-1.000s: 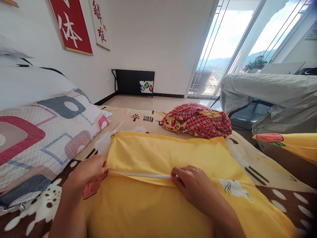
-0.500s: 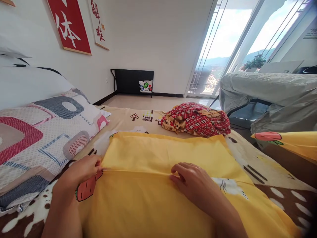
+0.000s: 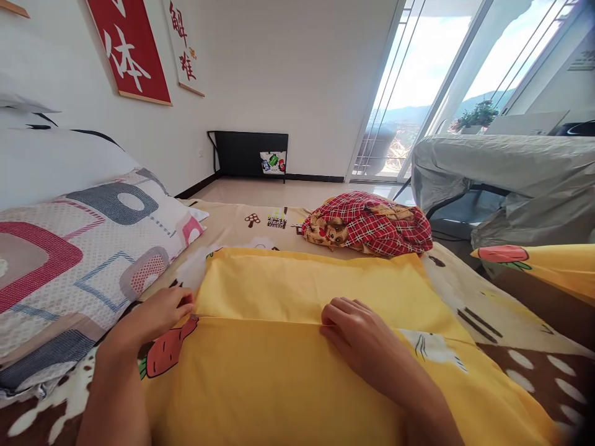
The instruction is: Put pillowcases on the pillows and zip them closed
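Note:
A yellow pillowcase (image 3: 269, 378) lies spread on the bed in front of me, a straight fold line running across it. At the left end of that line is my left hand (image 3: 167, 313), its fingers loosely bent at the cloth's edge and slightly apart. Just below them shows a printed orange carrot (image 3: 167, 350). My right hand (image 3: 353, 325) pinches the fold near the middle, thumb below and curled fingers above. A white printed patch with whiskers (image 3: 434, 348) is to the right of that wrist.
A patterned pillow (image 3: 144, 263) lies at the left. Beyond the pillowcase sits a bundled red plaid cloth (image 3: 372, 226) on the beige and brown blanket (image 3: 493, 310). Another yellow cloth (image 3: 553, 260) juts in at the right, below a grey-covered table (image 3: 506, 167).
My left fingers have loosened and drawn slightly up from the fold's end, and more of the carrot shows. The right hand has stayed almost in place on the fold.

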`<action>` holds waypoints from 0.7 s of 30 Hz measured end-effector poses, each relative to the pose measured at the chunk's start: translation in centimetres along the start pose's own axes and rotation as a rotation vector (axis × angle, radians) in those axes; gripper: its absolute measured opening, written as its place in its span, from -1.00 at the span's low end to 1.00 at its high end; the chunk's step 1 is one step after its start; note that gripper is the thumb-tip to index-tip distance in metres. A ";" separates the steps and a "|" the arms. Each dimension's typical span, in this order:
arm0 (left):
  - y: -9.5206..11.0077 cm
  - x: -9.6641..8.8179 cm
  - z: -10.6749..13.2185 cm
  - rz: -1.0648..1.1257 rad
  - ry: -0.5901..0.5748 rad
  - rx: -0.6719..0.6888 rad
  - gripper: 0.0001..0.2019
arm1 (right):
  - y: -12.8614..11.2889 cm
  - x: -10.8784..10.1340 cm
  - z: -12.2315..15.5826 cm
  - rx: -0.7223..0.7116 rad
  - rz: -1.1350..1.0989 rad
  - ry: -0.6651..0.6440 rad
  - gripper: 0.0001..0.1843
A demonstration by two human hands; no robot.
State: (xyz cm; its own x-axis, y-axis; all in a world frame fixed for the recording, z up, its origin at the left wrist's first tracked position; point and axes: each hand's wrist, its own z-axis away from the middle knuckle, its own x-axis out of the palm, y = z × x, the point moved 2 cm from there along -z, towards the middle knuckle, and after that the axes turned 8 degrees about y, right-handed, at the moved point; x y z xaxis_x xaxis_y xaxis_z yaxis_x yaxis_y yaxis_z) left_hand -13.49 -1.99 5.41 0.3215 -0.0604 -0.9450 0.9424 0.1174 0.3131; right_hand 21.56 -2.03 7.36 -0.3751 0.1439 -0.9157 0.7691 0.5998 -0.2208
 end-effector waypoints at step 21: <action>-1.1 1.1 -1.2 0.215 -0.195 0.204 -0.77 | 0.4 -0.3 -0.1 0.098 -0.029 0.012 -0.77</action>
State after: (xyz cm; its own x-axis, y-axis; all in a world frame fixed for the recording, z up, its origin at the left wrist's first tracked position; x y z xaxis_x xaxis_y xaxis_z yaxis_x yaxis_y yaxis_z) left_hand -14.29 -1.00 3.86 0.5073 -0.2462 -0.8259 0.8440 -0.0517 0.5338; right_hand 21.90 -1.79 7.56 -0.4036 0.1372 -0.9046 0.8044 0.5242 -0.2794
